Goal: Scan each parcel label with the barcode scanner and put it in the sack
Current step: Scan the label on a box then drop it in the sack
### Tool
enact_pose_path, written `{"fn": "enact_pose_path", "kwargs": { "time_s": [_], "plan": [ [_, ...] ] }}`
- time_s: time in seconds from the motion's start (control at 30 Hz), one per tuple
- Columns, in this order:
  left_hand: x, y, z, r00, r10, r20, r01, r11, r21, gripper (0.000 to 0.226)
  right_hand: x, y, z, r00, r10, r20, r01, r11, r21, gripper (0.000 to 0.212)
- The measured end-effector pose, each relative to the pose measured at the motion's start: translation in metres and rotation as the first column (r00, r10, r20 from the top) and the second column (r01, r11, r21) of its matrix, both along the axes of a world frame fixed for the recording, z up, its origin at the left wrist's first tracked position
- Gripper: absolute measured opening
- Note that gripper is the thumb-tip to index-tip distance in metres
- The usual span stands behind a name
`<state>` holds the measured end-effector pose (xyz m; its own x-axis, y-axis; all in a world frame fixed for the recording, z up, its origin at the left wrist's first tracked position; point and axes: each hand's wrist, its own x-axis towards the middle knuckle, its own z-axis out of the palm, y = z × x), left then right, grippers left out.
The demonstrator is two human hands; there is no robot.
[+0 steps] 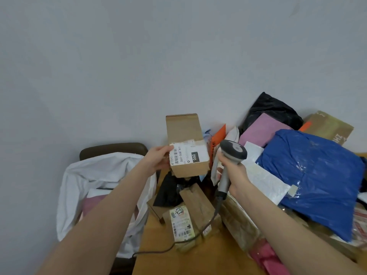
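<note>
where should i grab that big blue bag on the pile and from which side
Probably from above, taking a fold of the blue bag. It lies on top of the pile, soft and creased, with no stiff edge, so a pinched fold gives the surest grip. The left hand must first let go of the cardboard box; the right hand holds the barcode scanner.

The left hand (pixel 156 161) kept its fingers hidden behind the small brown cardboard box (pixel 188 169). Only the thumb showed, on the edge of the white shipping label (pixel 187 155), whose fine print beside that thumb was too small to read. On the right hand (pixel 236 175), the fingers (pixel 220 161) covered the front of the grey handheld barcode scanner (pixel 233 150) handle, and its scan window faced away. Below the left fingers, the forearm hid part of the white fabric sack (pixel 79 171) mouth.
</note>
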<state>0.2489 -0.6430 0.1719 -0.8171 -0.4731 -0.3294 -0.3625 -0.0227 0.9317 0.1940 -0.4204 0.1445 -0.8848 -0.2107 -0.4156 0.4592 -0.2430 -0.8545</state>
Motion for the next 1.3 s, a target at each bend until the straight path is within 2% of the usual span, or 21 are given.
{"fn": "enact_pose_path", "kwargs": {
  "time_s": [0.13, 0.27, 0.4, 0.5, 0.57, 0.63, 0.73, 0.8, 0.97, 1.07, 1.13, 1.2, 1.3],
  "plan": [
    [0.012, -0.017, 0.002, 0.991, -0.128, 0.039, 0.133, 0.969, -0.206, 0.026, 0.000, 0.001, 0.011, 0.997, -0.047, -0.058, 0.045, 0.998, -0.032, 0.015],
    [0.017, -0.029, 0.010, 0.955, -0.270, 0.122, 0.292, 0.927, -0.236, 0.033, -0.010, 0.009, 0.018, 0.997, -0.050, -0.059, 0.047, 0.998, -0.049, 0.019],
    [0.015, -0.027, 0.013, 0.915, -0.361, 0.180, 0.398, 0.882, -0.254, 0.036, -0.011, 0.015, 0.011, 0.999, 0.047, 0.023, -0.044, 0.993, -0.114, 0.015],
    [0.012, -0.020, 0.014, 0.955, -0.280, 0.102, 0.297, 0.909, -0.293, 0.040, -0.011, 0.014, 0.004, 0.998, 0.023, 0.061, -0.015, 0.992, -0.122, 0.016],
    [0.012, -0.024, 0.007, 0.991, -0.130, 0.025, 0.131, 0.937, -0.323, 0.048, -0.011, 0.015, -0.001, 0.992, -0.057, 0.110, 0.074, 0.985, -0.158, 0.018],
    [0.019, -0.031, -0.006, 0.999, -0.013, 0.045, 0.020, 0.986, -0.165, 0.051, -0.013, 0.016, -0.002, 0.979, -0.130, 0.156, 0.158, 0.970, -0.183, 0.018],
    [0.033, -0.029, -0.027, 0.989, -0.053, 0.138, 0.035, 0.991, 0.132, 0.050, -0.015, 0.018, -0.003, 0.968, -0.182, 0.173, 0.214, 0.957, -0.194, 0.019],
    [0.036, -0.024, -0.038, 0.995, -0.038, 0.093, 0.018, 0.979, 0.202, 0.046, -0.014, 0.018, -0.002, 0.969, -0.168, 0.179, 0.202, 0.961, -0.189, 0.019],
    [0.040, -0.020, -0.043, 0.995, 0.101, 0.007, -0.100, 0.970, 0.220, 0.040, -0.003, 0.014, -0.004, 0.978, -0.109, 0.175, 0.138, 0.976, -0.167, 0.020],
    [0.050, -0.030, -0.048, 0.986, 0.167, -0.011, -0.163, 0.975, 0.152, 0.043, 0.006, 0.010, -0.009, 0.978, -0.156, 0.135, 0.165, 0.985, -0.057, 0.028],
    [0.058, -0.036, -0.050, 0.981, 0.192, -0.022, -0.189, 0.978, 0.091, 0.046, 0.018, 0.006, -0.008, 0.992, -0.089, 0.087, 0.090, 0.996, -0.010, 0.024],
    [0.065, -0.039, -0.054, 0.980, 0.198, -0.032, -0.196, 0.980, 0.042, 0.044, 0.039, -0.002, -0.003, 0.997, 0.061, 0.046, -0.060, 0.998, -0.024, 0.015],
    [0.073, -0.035, -0.061, 0.979, 0.197, -0.056, -0.197, 0.980, 0.013, 0.039, 0.077, -0.019, 0.004, 0.956, 0.287, -0.063, -0.286, 0.958, 0.030, 0.010]
  ]
}}
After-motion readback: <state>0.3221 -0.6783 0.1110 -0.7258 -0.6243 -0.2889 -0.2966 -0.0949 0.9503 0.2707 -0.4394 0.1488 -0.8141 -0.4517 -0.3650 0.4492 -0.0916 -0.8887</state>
